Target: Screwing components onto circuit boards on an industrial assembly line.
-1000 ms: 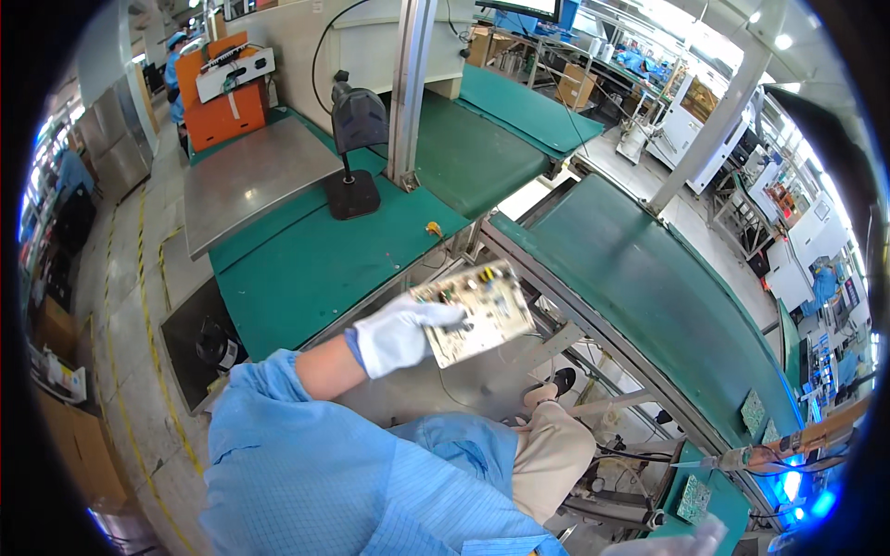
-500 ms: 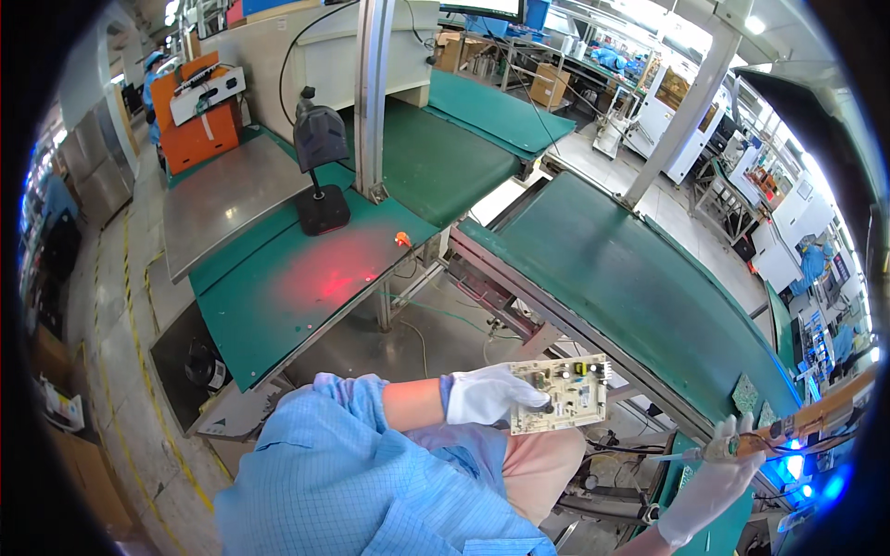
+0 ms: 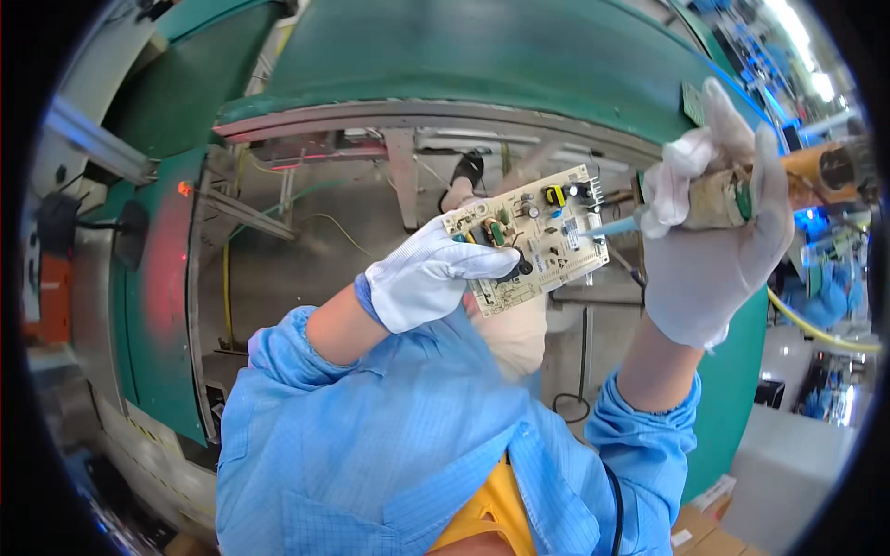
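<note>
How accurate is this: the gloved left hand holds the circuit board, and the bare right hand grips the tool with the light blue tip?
One error: the right hand isn't bare. The head view shows it in a white glove. The gloved left hand does hold the circuit board, and the right grips the tool with the light blue tip.

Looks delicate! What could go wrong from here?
The tip of the tool in the right hand might scrape the board: it overlaps the board's edge in this view, though I can't tell whether they touch.

The board could slip, since only the left hand holds it, in mid-air.

The left thumb lies among raised parts and might bend one.
</note>
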Tool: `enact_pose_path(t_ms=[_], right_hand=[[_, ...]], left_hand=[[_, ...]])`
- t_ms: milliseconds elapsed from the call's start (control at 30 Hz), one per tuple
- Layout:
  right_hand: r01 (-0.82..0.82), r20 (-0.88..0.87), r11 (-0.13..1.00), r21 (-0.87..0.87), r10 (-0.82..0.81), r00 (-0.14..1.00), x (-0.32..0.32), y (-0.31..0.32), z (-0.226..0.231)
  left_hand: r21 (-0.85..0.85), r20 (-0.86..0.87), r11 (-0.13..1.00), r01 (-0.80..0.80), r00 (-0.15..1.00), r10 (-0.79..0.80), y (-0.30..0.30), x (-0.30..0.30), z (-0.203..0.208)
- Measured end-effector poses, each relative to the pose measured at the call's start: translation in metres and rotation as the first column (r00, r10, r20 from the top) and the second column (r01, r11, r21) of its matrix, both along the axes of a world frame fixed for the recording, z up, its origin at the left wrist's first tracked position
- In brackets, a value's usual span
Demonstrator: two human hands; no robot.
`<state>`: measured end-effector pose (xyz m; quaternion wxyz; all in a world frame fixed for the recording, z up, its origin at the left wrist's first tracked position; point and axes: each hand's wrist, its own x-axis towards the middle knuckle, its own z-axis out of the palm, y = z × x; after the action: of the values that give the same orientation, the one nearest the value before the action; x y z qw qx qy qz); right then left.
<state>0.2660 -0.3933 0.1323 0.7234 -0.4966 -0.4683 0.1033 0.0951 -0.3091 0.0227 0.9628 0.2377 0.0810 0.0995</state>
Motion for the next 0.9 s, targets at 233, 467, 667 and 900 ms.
enact_pose_path(t_ms=[233,467,667,900], right_hand=[[-0.075,-0.023,0.995,-0.063,0.073,0.997,-0.016,-0.014,0.005],[-0.219,-0.023,0.975,-0.028,0.219,0.976,-0.005,-0.027,0.001],[-0.138,0.038,0.982,-0.129,0.144,0.989,-0.014,-0.025,0.002],[-0.107,-0.069,0.992,-0.062,0.102,0.992,-0.016,-0.022,-0.002]], left_hand=[[0.088,-0.095,0.994,0.063,0.994,-0.055,-0.014,0.011,-0.021],[0.323,-0.111,0.942,0.096,0.992,-0.063,-0.030,0.004,-0.008],[0.220,-0.052,0.967,0.129,0.991,-0.121,-0.030,0.005,-0.010],[0.345,-0.054,0.932,0.116,0.993,-0.103,-0.030,0.008,-0.009]])
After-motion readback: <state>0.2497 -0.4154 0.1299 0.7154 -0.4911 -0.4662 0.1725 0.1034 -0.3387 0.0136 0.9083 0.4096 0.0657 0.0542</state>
